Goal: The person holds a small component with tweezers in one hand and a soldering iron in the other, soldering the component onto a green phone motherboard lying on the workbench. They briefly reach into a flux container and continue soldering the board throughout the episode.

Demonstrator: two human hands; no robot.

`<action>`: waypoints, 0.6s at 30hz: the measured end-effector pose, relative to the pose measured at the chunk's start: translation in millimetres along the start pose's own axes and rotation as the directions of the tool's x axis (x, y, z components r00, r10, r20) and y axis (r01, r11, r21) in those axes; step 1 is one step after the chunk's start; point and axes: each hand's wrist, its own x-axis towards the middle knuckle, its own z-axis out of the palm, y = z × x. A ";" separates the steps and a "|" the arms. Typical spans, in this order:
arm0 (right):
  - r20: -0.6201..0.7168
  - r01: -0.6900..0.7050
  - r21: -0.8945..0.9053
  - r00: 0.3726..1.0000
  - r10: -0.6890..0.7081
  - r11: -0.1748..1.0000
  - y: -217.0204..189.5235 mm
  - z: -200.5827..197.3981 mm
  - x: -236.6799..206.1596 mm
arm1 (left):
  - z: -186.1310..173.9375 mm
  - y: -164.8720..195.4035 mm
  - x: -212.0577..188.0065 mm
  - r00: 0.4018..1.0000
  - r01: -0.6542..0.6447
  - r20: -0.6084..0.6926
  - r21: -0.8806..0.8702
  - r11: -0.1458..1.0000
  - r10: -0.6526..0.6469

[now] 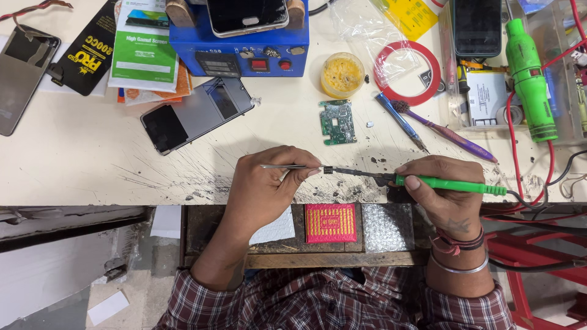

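The left hand (pixel 269 183) pinches tweezers (pixel 287 166) gripping a small black part (pixel 328 170), which the right hand's (pixel 443 189) clasped green soldering iron (pixel 440 183) meets.

Both forearms reach forward; left hand (pixel 269 183) and right hand (pixel 443 186) pinch their fingers closed.

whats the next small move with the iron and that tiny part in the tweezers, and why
Probably ease the soldering iron tip the last bit onto the small black part. The left hand holds it in the tweezers above the workbench, while the right hand has the tip just short of it.
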 end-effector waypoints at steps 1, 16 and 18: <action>-0.004 -0.013 0.027 1.000 0.013 1.000 0.0 -0.1 -0.6 | 0.3 0.3 0.1 1.000 0.007 0.003 -0.002 1.000 -0.007; -0.003 -0.007 0.033 1.000 0.007 0.999 2.1 -0.9 -1.3 | -0.3 1.7 0.3 1.000 -0.007 -0.003 0.039 0.999 0.007; 0.011 0.005 0.034 1.000 -0.006 0.999 2.5 -1.0 -0.9 | 0.0 1.7 0.2 1.000 0.008 0.008 0.036 0.999 -0.009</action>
